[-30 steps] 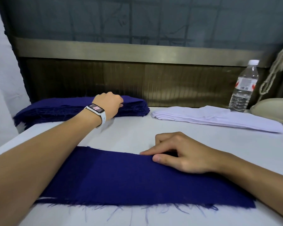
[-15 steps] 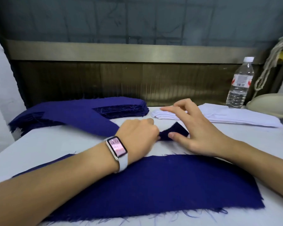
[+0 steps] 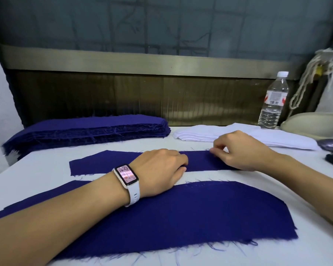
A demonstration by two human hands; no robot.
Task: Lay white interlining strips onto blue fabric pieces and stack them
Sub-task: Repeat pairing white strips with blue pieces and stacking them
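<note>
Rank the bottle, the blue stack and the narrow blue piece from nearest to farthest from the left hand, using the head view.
1. The narrow blue piece: directly under the left hand.
2. The blue stack: behind the hand, towards the left.
3. The bottle: at the table's back, far right.

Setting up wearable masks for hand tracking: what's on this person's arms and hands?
Both forearms are bare, with no sleeves or gloves in view. The left hand has a smartwatch at its wrist: rectangular pale case, pink lit screen, white strap. The right hand and wrist wear nothing visible.
</note>
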